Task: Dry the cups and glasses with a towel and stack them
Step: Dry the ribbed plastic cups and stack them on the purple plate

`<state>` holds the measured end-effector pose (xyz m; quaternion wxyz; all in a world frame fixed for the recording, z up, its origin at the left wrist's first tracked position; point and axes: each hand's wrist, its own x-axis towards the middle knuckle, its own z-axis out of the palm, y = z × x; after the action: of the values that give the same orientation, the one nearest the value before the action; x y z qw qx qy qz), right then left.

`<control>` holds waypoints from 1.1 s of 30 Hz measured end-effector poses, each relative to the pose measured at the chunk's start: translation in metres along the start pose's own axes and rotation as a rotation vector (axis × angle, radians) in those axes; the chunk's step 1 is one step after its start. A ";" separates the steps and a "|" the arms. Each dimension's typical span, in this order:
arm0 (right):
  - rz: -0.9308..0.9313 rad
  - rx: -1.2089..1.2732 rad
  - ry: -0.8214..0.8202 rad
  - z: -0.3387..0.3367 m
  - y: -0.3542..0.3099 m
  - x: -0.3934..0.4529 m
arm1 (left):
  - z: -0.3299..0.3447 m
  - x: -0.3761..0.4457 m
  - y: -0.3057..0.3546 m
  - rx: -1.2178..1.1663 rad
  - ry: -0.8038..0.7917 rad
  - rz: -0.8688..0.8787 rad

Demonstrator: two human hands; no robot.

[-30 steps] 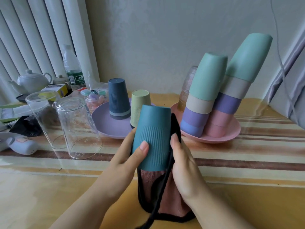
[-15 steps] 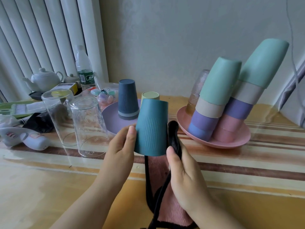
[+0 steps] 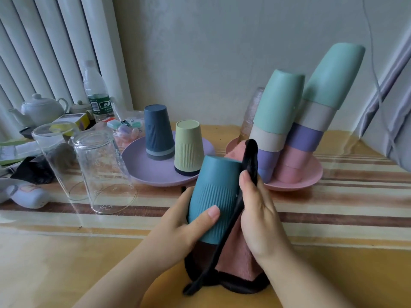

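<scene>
Two clear, upturned drinking glasses point(image 3: 97, 170) stand at the left of the striped table point(image 3: 333, 210), fragile and likely slick if wet, so each is best taken around the wall with the whole hand. Just right of them, a lilac round plate point(image 3: 135, 165) carries a dark blue ribbed plastic cup point(image 3: 158, 132) and a pale green ribbed plastic cup point(image 3: 188, 150), both mouth-down and apparently waiting their turn.

In front, the left hand point(image 3: 178, 225) wraps a teal ribbed plastic cup point(image 3: 214, 196), held upturned above the table, thumb across the ribs and fingers curled behind. It looks light and stiff; the ribbing should give good purchase. The right hand point(image 3: 260, 216) presses a soft pink towel with black edging point(image 3: 235, 254) against the cup's side, fingers together and flat on the cloth.

At the right, a pink round plate point(image 3: 311, 178) holds two leaning stacks of pastel cups point(image 3: 289, 121), which look easy to tip, so a new cup should go on gently.
</scene>
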<state>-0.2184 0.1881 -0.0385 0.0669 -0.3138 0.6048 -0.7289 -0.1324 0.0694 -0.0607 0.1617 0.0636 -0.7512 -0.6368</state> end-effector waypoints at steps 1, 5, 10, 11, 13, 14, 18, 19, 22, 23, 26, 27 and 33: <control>0.016 0.008 -0.023 0.001 0.000 -0.002 | -0.001 0.000 0.002 -0.083 -0.001 0.001; 0.116 -0.105 -0.183 0.011 0.018 -0.010 | -0.017 0.002 0.004 -0.229 0.091 0.038; 0.155 -0.184 -0.227 0.017 0.022 -0.013 | -0.034 0.009 0.002 -0.201 0.234 0.066; 0.139 -0.171 -0.206 0.017 0.020 -0.012 | -0.035 0.010 0.001 -0.208 0.252 0.091; 0.098 -0.163 -0.166 0.015 0.020 -0.012 | -0.036 0.014 0.004 -0.217 0.327 0.137; 0.076 -0.174 -0.155 0.015 0.020 -0.012 | -0.035 0.014 0.007 -0.204 0.353 0.149; 0.021 -0.317 -0.189 0.018 0.021 -0.013 | -0.034 0.011 0.008 -0.110 0.318 0.122; 0.000 -0.354 -0.203 0.020 0.020 -0.014 | -0.034 0.010 0.006 -0.089 0.298 0.096; -0.068 -0.411 -0.265 0.026 0.016 -0.021 | -0.034 0.012 0.000 0.180 0.395 0.029; -0.075 -0.428 -0.281 0.028 0.013 -0.024 | -0.035 0.013 -0.002 0.254 0.430 0.020; -0.141 -0.470 -0.230 0.031 0.019 -0.026 | -0.034 0.013 -0.004 0.261 0.408 0.038; -0.137 -0.477 -0.203 0.030 0.020 -0.024 | -0.032 0.012 -0.005 0.253 0.360 0.049; -0.034 -0.081 -0.046 0.008 0.001 -0.005 | -0.015 0.005 -0.003 0.041 -0.049 0.013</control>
<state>-0.2101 0.1833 -0.0408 0.0558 -0.3434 0.6265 -0.6975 -0.1330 0.0533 -0.0607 0.1458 0.0463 -0.7684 -0.6214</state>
